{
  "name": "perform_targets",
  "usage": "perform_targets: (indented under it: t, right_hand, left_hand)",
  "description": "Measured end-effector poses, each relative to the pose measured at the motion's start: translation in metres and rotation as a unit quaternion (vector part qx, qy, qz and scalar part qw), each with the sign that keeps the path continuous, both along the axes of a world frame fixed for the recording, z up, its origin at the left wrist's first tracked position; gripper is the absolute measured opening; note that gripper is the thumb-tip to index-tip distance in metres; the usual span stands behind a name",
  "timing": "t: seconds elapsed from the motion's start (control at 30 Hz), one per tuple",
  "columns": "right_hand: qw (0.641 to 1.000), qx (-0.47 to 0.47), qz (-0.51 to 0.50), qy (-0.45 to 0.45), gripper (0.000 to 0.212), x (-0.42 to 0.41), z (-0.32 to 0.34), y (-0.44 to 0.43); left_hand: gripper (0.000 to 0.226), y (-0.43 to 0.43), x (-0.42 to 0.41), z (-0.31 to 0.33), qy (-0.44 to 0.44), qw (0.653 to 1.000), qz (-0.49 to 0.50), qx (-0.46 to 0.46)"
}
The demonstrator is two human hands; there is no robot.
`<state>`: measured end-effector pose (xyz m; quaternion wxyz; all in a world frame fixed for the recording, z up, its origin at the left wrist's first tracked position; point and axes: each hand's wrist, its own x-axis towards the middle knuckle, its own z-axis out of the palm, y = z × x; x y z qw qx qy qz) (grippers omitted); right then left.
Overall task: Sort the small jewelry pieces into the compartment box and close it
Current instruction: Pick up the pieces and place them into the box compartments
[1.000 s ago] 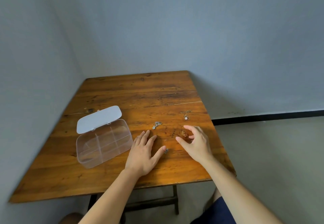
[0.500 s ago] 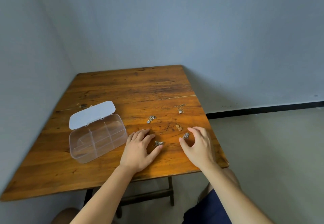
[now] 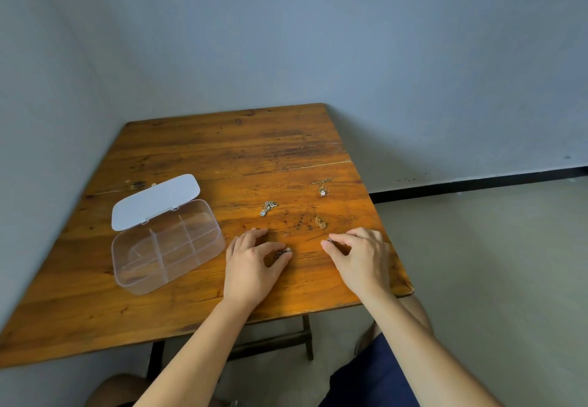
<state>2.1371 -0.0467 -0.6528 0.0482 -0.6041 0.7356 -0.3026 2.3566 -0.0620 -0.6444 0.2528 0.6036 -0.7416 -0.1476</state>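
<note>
Wooden surface point(image 3: 197, 311) fills mid-frame; clear compartment box point(image 3: 165, 247) lower left, lid open, compartments look empty. Left hand point(image 3: 251, 266) grip pinched on dark chain point(image 3: 280, 253); right hand point(image 3: 359, 260) pinching small piece point(image 3: 329, 241). Three pieces loose above. Risk: thin chains slipping mid-carry.

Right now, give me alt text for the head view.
Two hands on a wooden table, the left hand and right hand each pinching a small jewelry piece. Three more pieces lie beyond them, and an open, empty clear box sits to the left.
</note>
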Motion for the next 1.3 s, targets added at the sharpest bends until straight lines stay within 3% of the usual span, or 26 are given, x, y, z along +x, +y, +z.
perform_targets:
  t: [0.27,0.4,0.6,0.87,1.13,1.3]
  right_hand:
    - [1.000,0.010,0.026,0.014,0.019,0.007,-0.001,-0.002]
    - [0.999,0.005,0.048,0.021,0.019,0.009,-0.001,-0.004]
    - [0.992,0.005,0.093,-0.089,0.029,0.044,0.015,-0.020]
    - [0.966,0.010,0.172,-0.192,0.029,0.136,0.055,-0.052]
    - [0.958,0.069,0.251,-0.118,0.024,0.184,0.058,-0.065]
    - [0.953,0.056,0.280,-0.103,0.028,0.178,0.053,-0.061]
  left_hand:
    - [0.018,-0.001,0.009,-0.003,0.030,0.999,-0.033,-0.006]
    - [0.013,0.005,0.017,0.006,0.108,0.994,-0.027,0.013]
    - [0.010,0.013,0.049,0.043,0.213,0.977,0.014,0.009]
    - [0.010,0.006,0.128,0.067,0.126,0.982,0.134,-0.038]
    - [0.017,0.009,0.148,0.044,0.075,0.983,0.168,0.030]
    - [0.023,0.011,0.147,0.043,0.074,0.983,0.167,0.027]
